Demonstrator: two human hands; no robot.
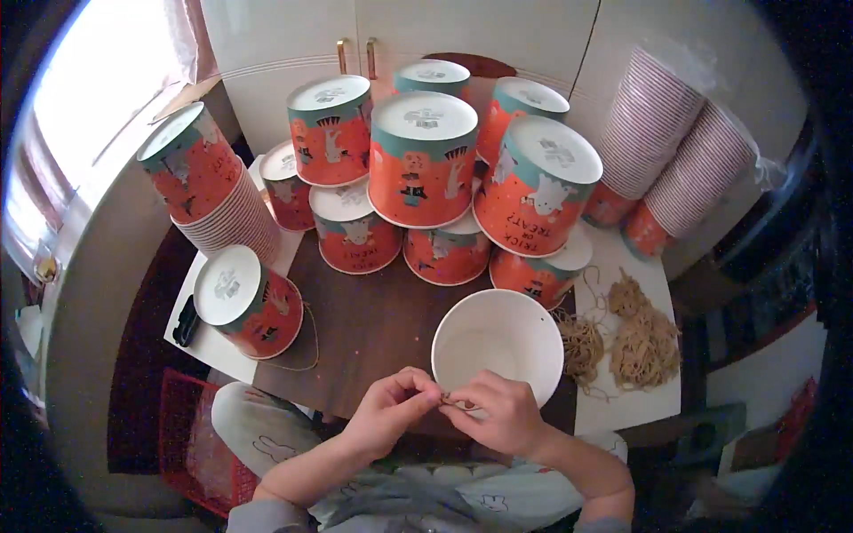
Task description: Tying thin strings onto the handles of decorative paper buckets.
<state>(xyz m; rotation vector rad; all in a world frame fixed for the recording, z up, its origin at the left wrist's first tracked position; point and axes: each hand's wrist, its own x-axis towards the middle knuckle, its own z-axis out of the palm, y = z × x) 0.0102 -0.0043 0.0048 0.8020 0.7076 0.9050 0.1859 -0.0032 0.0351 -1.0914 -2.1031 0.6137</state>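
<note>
An open paper bucket (pixel 498 324) stands at the table's near edge, its white inside facing me. Just in front of its near rim, both hands meet over a small piece of tan cord (pixel 447 400). My left hand (pixel 391 413) pinches the cord between thumb and forefinger. From the other side, my right hand (pixel 499 416) grips it too, fingers curled and partly covering the bucket's rim. Whether the cord is tied to the bucket cannot be made out. Right of the bucket lie loose tan cords (pixel 579 348) and a larger tangled heap (pixel 644 346).
Upside-down orange and teal buckets (pixel 424 169) are piled at the table's back. One bucket with a cord handle (pixel 253 302) sits at the left, near a black object (pixel 186 322). Tall nested stacks rise at left (pixel 229 218) and right (pixel 649 124). A red basket (pixel 182 435) is below left.
</note>
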